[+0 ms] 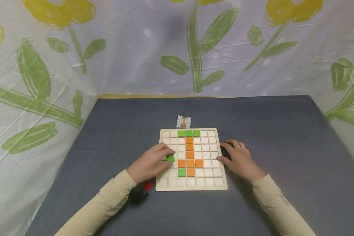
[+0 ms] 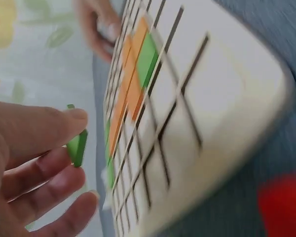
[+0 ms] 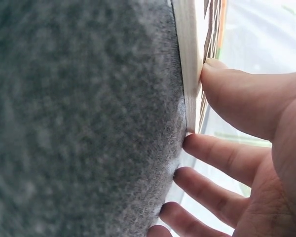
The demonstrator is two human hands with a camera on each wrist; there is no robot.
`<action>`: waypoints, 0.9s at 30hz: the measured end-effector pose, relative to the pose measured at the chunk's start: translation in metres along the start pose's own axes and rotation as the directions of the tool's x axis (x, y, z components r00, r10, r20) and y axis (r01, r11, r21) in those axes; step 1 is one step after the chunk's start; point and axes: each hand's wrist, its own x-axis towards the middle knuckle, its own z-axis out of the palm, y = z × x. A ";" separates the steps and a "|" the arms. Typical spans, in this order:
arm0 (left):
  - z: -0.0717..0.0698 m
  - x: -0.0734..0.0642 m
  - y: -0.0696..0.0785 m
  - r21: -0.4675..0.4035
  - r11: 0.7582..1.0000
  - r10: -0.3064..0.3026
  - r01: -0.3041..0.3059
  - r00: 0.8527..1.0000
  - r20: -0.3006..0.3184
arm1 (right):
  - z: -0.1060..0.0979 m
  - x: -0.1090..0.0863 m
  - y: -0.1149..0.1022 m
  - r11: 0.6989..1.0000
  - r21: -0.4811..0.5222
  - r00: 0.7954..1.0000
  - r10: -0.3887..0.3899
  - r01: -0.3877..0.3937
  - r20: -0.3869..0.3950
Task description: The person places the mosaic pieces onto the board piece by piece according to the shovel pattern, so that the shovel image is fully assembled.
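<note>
Between thumb and fingers, my left hand (image 1: pixel 150 162) pinches a green square tile (image 1: pixel 170 158) just above the left part of a pale wooden grid board (image 1: pixel 191 189). The same tile (image 2: pixel 78 148) appears tilted on edge in the left wrist view. My right hand (image 1: pixel 240 160) rests at the board's right edge, its thumb (image 3: pixel 222 86) on the rim and its other fingers extended down beside it. Set in the grid are a row of green tiles (image 1: pixel 188 133) at the far side, an orange column (image 1: pixel 189 147) with an orange crossbar, and one green tile (image 1: pixel 181 172) near the front.
A small printed card (image 1: pixel 184 122) with a grid picture lies behind the board. Near my left wrist are a dark object (image 1: pixel 138 194) and a red item (image 1: pixel 148 186), both partly hidden. Dark cloth (image 1: pixel 253 114) covers the table, with a flower-printed curtain (image 1: pixel 135 49) around it.
</note>
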 end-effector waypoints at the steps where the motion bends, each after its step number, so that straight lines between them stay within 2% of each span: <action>1: 0.004 0.004 0.003 -0.001 1.000 0.023 -0.023 1.000 0.003 | 0.000 0.000 0.000 1.000 -0.003 1.000 0.001 -0.001 -0.001; 5: 0.019 0.019 0.015 -0.001 0.994 0.113 -0.113 0.993 0.040 | -0.001 0.000 0.000 1.000 -0.006 1.000 0.006 -0.006 0.002; 8: 0.028 0.027 0.024 -0.015 0.988 0.157 -0.157 0.984 0.083 | -0.001 -0.001 -0.001 1.000 -0.007 1.000 -0.003 0.003 -0.005; 11: 0.036 0.034 0.032 -0.020 0.983 0.183 -0.182 0.975 0.128 | 0.000 -0.001 -0.001 1.000 -0.012 1.000 -0.013 0.013 -0.019; 16: 0.045 0.041 0.040 0.023 0.973 0.221 -0.228 0.959 0.175 | 0.001 0.000 0.000 1.000 -0.020 0.999 -0.016 0.015 -0.029; 21: 0.049 0.045 0.043 0.068 0.965 0.236 -0.254 0.951 0.200 | 0.001 0.000 -0.001 1.000 -0.024 1.000 -0.010 0.009 -0.029; 27: 0.053 0.046 0.042 0.097 0.953 0.266 -0.288 0.945 0.191 | 0.000 -0.001 0.000 1.000 -0.012 1.000 -0.005 0.005 -0.027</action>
